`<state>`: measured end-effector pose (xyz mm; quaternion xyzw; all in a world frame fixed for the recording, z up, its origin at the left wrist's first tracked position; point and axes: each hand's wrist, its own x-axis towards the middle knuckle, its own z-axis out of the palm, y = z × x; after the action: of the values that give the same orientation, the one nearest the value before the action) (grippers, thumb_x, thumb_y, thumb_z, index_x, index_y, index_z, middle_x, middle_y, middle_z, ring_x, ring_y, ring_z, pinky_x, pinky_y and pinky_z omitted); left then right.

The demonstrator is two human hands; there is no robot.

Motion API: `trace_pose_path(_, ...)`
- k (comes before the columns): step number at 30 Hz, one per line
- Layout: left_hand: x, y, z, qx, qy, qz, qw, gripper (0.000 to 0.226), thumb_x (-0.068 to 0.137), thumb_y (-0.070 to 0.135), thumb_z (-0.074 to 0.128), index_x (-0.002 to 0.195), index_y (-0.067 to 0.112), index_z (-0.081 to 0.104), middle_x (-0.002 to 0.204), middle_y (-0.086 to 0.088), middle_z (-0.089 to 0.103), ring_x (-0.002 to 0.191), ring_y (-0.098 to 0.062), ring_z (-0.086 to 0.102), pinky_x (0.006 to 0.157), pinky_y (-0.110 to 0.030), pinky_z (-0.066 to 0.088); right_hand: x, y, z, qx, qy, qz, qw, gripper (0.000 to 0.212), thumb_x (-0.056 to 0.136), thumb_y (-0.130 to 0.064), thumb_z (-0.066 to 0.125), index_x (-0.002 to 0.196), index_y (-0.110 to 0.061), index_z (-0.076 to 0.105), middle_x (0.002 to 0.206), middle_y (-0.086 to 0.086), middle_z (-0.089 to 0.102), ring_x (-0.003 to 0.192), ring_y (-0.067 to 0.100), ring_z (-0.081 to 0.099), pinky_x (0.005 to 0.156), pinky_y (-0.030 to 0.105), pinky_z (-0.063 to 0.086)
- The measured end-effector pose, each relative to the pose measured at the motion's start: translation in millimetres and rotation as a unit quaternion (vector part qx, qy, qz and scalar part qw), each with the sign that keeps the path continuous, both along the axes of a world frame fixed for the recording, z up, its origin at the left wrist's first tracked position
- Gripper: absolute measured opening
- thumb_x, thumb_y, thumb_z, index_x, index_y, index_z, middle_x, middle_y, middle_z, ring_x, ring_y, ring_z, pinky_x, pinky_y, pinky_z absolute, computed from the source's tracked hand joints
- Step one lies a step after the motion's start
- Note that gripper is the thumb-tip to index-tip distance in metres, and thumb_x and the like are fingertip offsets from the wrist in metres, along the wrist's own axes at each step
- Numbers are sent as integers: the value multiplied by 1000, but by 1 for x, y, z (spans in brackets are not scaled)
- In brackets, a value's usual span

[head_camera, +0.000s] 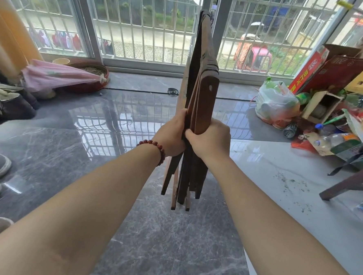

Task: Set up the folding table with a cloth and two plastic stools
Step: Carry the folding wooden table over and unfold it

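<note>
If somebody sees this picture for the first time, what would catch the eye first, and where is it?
The folded wooden table stands out, held upright in the centre by the left hand and the right hand. Behind it is a barred window; at the right lies a heap of boxes and bottles.

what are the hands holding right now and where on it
Both hold the folded wooden table, upright on edge. The left hand and right hand grip its near edge from either side, about midway up.
</note>
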<state>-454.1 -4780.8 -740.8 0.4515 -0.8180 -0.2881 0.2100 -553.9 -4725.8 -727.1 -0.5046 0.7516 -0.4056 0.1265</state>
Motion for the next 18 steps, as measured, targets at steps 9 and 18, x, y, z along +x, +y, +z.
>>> trace_pose_path(9,-8,-1,5,-8,6,-11,1000,72,78,-4,60,138,23,30,111,5,55,89,-14,53,70,-24,41,-11,5,7,-5,-40,-57,998,20,74,-28,77,90,-18,71,62,-20,46,62,5,49,50,6,30)
trace_pose_path(18,-10,-6,-1,6,19,-7,1000,68,80,-3,61,135,22,31,103,9,49,86,-10,50,69,-20,43,-11,2,6,-5,-55,-60,997,24,75,-31,78,94,-19,70,63,-21,44,63,5,48,53,5,31)
